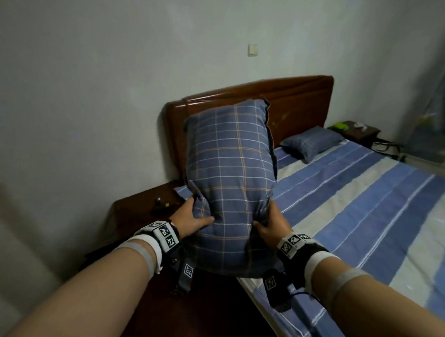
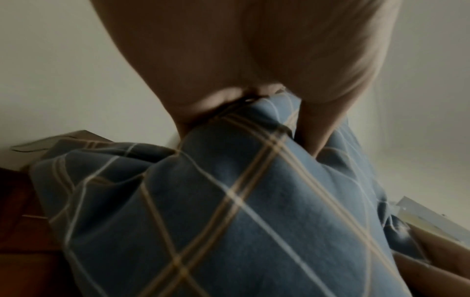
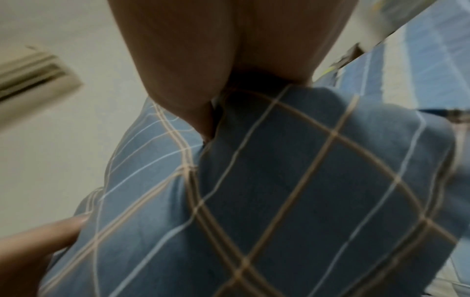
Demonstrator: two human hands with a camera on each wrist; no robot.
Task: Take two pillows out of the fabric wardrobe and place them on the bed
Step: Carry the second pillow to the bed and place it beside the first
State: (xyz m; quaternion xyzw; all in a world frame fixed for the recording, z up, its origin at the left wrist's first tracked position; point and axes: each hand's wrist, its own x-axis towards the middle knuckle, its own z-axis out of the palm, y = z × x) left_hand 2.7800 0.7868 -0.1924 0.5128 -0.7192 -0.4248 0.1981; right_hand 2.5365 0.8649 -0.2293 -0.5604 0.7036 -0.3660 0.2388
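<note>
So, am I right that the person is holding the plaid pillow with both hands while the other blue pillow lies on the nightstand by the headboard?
Not quite: the other blue pillow lies on the bed, against the headboard, not on a nightstand, as the head view shows. The rest holds: the left hand and right hand both grip the plaid pillow.

The striped bed [image 1: 353,223] surface is left open across its middle and near side. Its far head end is occupied by a second pillow [image 1: 312,142], backed by the wooden headboard [image 1: 289,105]. The left side is bounded by a dark nightstand [image 1: 139,205] set against the wall [image 1: 80,100].
</note>
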